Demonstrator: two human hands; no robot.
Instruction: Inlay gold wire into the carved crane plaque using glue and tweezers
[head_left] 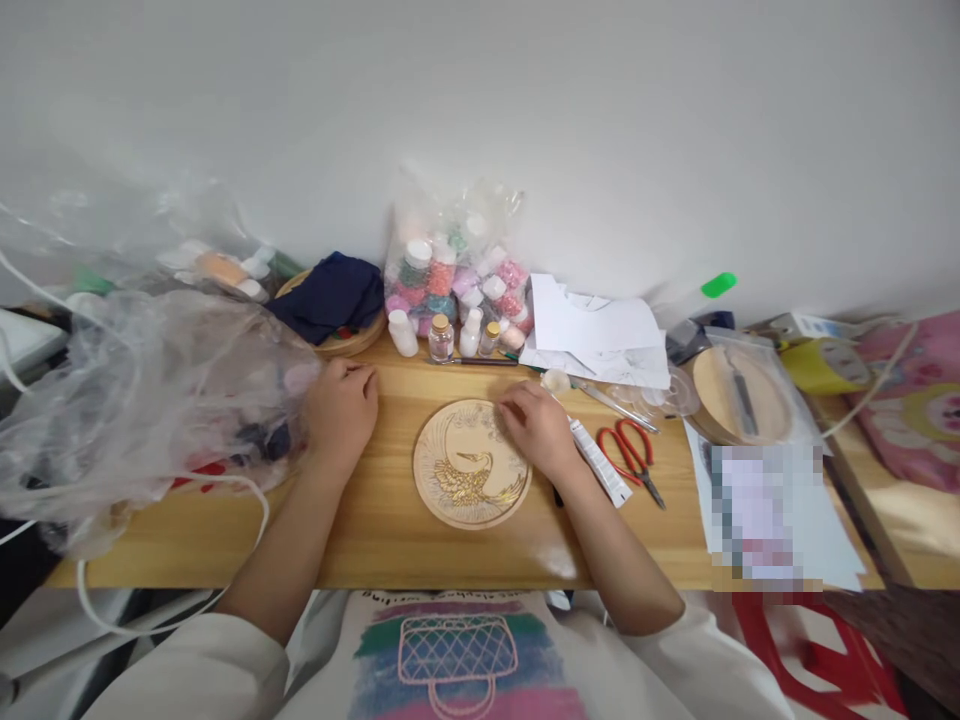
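Note:
A round wooden disc lies flat on the table before me, with a golden crane and fine raised lines on its face. Over its upper right edge is my right hand, fingertips pinched together at the pattern; whatever they hold is too small or hidden. My left hand rests on the tabletop left of the disc, its fingers curled in, beside a crumpled clear plastic bag. Just right of my right wrist lie a white tube and red-handled pliers.
Behind the disc stand small bottles and a bag of colourful jars. White papers and clear round lids lie at back right. A bagged wooden round is farther right. Dark blue cloth lies at back left; a white cable hangs over the front edge.

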